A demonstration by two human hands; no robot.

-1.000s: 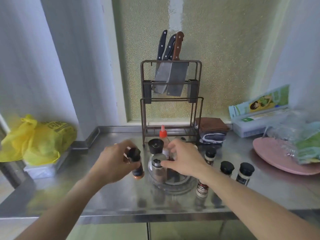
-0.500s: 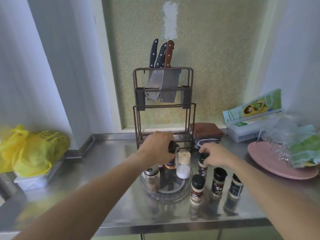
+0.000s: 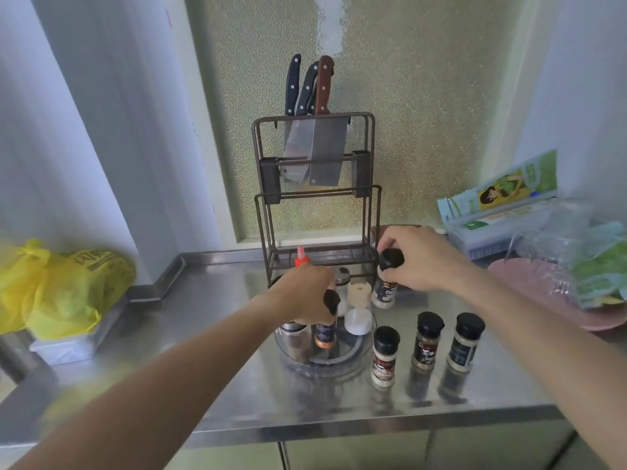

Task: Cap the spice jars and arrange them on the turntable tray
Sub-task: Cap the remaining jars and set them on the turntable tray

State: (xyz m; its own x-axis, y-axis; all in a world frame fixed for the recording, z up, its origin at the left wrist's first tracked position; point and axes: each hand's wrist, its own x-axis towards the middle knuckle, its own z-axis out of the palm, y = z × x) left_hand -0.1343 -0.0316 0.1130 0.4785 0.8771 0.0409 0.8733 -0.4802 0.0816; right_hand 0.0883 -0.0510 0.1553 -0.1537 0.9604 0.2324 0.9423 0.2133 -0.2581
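A clear round turntable tray [image 3: 353,362] sits mid-counter. My left hand [image 3: 305,293] grips the black cap of an orange-based spice jar [image 3: 325,335] standing on the tray. Beside it on the tray are a dark glass jar [image 3: 296,339], a white shaker with a beige lid [image 3: 358,310] and a red-tipped bottle [image 3: 301,261]. My right hand [image 3: 420,259] holds a black-capped jar [image 3: 385,293] lifted just right of the tray. Three capped jars stand on the counter to the right: one [image 3: 384,356], another [image 3: 426,340], a third [image 3: 464,340].
A brown knife rack [image 3: 317,198] with cleavers stands behind the tray. A yellow bag [image 3: 61,286] lies on a box at left. A pink plate [image 3: 543,286] under plastic wrap and a box of film [image 3: 498,205] sit at right. The counter's front edge [image 3: 339,429] is near.
My left hand has lowered the orange-based jar onto the tray. My right hand has picked up the black-capped jar and raised it beside the tray. The camera moved closer.
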